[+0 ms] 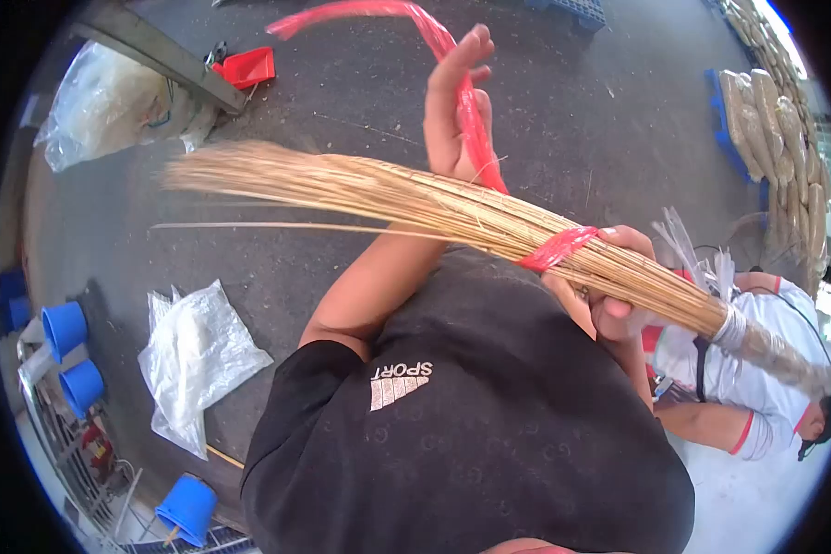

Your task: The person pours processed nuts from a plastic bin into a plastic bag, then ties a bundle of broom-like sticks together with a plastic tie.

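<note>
A long bundle of thin straw-coloured sticks (415,189) lies slantwise across the view in front of my chest. My right hand (623,277) is closed around its right part, beside a red plastic band (563,246) wound about the sticks. Clear plastic (771,355) wraps the bundle's right end; the left end fans out loose and blurred. Beyond the bundle, my left hand (457,115) is raised with a red plastic strip (474,120) caught between thumb and fingers. The strip's free tail curls to the upper left, and its lower end disappears behind the sticks.
Another person (757,360) in a white shirt is close on the right. Stacked filled bags (776,129) stand at upper right. Clear plastic sheeting (194,355), blue buckets (186,510), a red dustpan (249,67) and a metal beam (162,55) are to the left.
</note>
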`<state>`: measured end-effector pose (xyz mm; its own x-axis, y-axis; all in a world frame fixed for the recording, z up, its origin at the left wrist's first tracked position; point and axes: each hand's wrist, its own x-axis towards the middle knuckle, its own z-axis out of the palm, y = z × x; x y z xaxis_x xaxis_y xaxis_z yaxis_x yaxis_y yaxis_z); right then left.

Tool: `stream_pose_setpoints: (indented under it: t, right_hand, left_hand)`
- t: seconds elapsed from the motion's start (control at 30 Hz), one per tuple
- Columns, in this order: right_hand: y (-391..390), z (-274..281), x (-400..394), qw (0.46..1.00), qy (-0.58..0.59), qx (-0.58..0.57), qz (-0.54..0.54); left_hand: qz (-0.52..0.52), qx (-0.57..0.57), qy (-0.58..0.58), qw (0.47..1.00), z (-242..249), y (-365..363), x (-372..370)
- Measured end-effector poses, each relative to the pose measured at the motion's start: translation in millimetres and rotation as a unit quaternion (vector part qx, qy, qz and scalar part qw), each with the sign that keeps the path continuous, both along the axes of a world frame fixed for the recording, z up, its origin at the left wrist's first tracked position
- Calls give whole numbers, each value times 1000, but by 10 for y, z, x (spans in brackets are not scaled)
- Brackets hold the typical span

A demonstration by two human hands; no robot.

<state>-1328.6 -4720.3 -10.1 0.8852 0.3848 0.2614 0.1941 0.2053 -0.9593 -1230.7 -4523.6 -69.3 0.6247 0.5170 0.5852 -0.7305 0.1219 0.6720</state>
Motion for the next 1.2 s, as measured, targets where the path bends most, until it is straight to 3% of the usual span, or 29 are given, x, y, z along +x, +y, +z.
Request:
stream_pose_setpoints:
  t: [0.1, 0.2, 0.23, 0.3, 0.33, 0.37, 0.4, 0.5, 0.53, 0.6, 0.7, 0.77, 0.83, 0.9, 0.97, 1.03, 1.1, 1.17, 1.2]
  right_hand:
    - [-13, 51, -23, 1000, -23, -15, -10]
    - [-109, -13, -60, 998, -33, -58, 6]
    - [-124, -21, -75, 997, -29, -64, 11]
    - [-122, -27, -80, 992, -46, -118, 20]
    - [-110, -21, -81, 989, -51, -139, 21]
    - [-98, -15, -82, 985, -56, -161, 22]
    - [-44, -24, -81, 986, -36, -162, 4]
    - [9, 30, -60, 994, -22, -106, 2]
    - [-22, 127, -49, 977, 130, -168, 20]
    - [-106, -33, -49, 972, 104, -212, 3]
    - [-232, -231, -36, 968, 113, -218, 47]
    - [-259, -278, -14, 962, 145, -212, 90]
    - [-144, -326, 8, 969, -152, -191, 41]
    - [-177, -414, 42, 980, -121, -151, 43]
    - [-194, -455, 75, 974, -163, -158, 8]
    - [-182, -443, 87, 971, -170, -165, 29]
    - [-72, -341, 38, 991, 121, -1, 60]
    - [-74, -312, 36, 911, 353, 175, 125]
    - [-47, -329, 25, 876, 393, 241, 144]
  left_hand:
    - [11, 36, -95, 995, 229, 177, -6]
    - [35, 209, -141, 967, 477, 367, -109]
    - [28, 213, -143, 966, 507, 397, -148]
    - [-76, 249, -138, 956, 547, 409, -208]
    - [-187, 138, -112, 966, 518, 299, -219]
    - [-194, 141, -112, 964, 467, 226, -254]
    - [-448, -39, -106, 887, 441, 179, -286]
    - [-682, -213, -88, 694, 452, 62, -482]
    - [-663, -179, -65, 724, 489, 84, -507]
    - [-643, -145, -37, 751, 529, 167, -495]
    - [-681, -45, -22, 730, 546, 182, -456]
    - [-708, -99, 66, 696, 564, 157, -549]
    - [-713, -92, 8, 695, 443, 93, -493]
    - [-720, -146, 12, 678, 441, 81, -430]
    - [-718, -182, 26, 671, 471, 121, -431]
    - [-581, 71, 61, 809, 500, 184, -440]
    - [-557, 126, 29, 820, 520, 168, -417]
    - [-498, 237, -42, 833, 567, 128, -368]
    - [-460, 253, -23, 851, 633, 109, -420]
